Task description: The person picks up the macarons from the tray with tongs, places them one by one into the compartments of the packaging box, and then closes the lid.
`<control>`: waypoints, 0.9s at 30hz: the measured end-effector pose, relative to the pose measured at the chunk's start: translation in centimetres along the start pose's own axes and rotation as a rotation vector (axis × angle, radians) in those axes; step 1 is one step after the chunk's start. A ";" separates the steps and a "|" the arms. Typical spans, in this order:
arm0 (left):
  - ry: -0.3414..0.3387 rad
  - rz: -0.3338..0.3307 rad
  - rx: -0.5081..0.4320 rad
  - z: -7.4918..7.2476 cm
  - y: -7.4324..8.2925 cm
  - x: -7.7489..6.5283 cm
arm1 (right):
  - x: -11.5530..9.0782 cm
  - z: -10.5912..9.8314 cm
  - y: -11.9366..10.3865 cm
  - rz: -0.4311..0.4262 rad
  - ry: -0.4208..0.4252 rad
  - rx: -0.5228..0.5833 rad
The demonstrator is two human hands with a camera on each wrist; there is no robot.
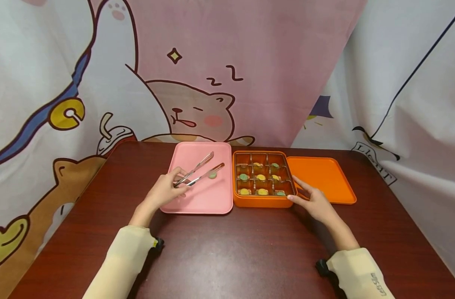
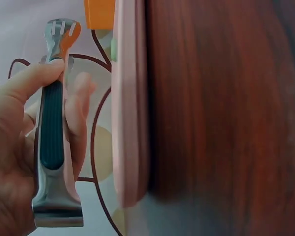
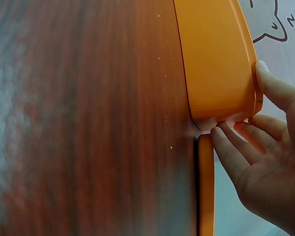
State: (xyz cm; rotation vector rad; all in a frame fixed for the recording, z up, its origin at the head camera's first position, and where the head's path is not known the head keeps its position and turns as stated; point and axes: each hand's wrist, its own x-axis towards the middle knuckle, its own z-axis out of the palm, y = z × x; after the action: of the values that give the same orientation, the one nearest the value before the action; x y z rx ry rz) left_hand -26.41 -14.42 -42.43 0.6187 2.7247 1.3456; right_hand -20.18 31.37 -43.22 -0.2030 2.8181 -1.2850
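Observation:
My left hand (image 1: 168,187) holds metal tongs (image 2: 53,123) with dark green grip panels, above the pink tray (image 1: 201,204). In the left wrist view, the thumb lies on one arm of the tongs and the fingers are behind. The two tips of the tongs stand apart, near a small green round piece (image 1: 212,175) on the tray. At the front right corner of an orange box (image 1: 262,202), my right hand (image 1: 312,201) has its thumb on the rim and its fingertips against the side. The box has a gridded insert, with yellow and green round pieces (image 1: 261,177) in several compartments.
An orange lid (image 1: 328,178) lies flat on the brown table (image 1: 227,257), just right of the box. The pink tray is close to the box's left side. Behind the table hangs a printed cartoon curtain (image 1: 272,74).

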 end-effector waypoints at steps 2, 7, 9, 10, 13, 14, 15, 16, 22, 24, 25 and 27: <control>0.016 -0.016 -0.011 0.0 -0.4 0.2 | 0.0 0.0 0.0 0.000 0.000 0.002; 0.016 -0.058 0.002 -0.1 -1.2 0.6 | 0.0 0.1 0.1 0.004 0.000 0.005; 0.021 -0.069 0.022 -0.1 -1.4 0.7 | 0.0 0.1 0.1 0.002 -0.001 0.005; 0.026 -0.074 0.034 -0.1 -1.5 0.8 | 0.0 0.1 0.1 0.001 0.000 0.005; 0.037 -0.096 0.068 0.0 -1.7 1.0 | 0.0 0.1 0.1 -0.003 0.000 0.007; 0.040 -0.106 0.083 0.0 -1.8 1.0 | 0.0 0.1 0.1 -0.003 -0.001 0.009; 0.037 -0.113 0.101 0.0 -1.8 1.0 | 0.0 0.1 0.1 -0.004 -0.002 0.010; 0.035 -0.120 0.118 0.0 -1.8 1.1 | 0.0 0.1 0.1 -0.003 -0.004 0.010; 0.015 -0.141 0.197 0.0 -1.5 1.1 | 0.1 0.1 0.2 -0.005 -0.001 0.001; 0.021 -0.149 0.220 -0.1 -1.4 1.1 | 0.1 0.1 0.2 -0.009 0.002 0.001; 0.025 -0.153 0.230 -0.1 -1.3 1.0 | 0.1 0.1 0.2 -0.010 0.002 0.000; 0.031 -0.162 0.251 0.0 -1.3 1.0 | 0.1 0.2 0.2 -0.007 0.004 -0.002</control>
State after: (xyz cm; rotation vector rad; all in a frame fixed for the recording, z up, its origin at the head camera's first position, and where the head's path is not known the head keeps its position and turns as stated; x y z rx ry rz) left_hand -27.79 -14.78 -43.26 0.3798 2.9196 0.9970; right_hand -20.24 31.38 -43.47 -0.2105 2.8248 -1.2854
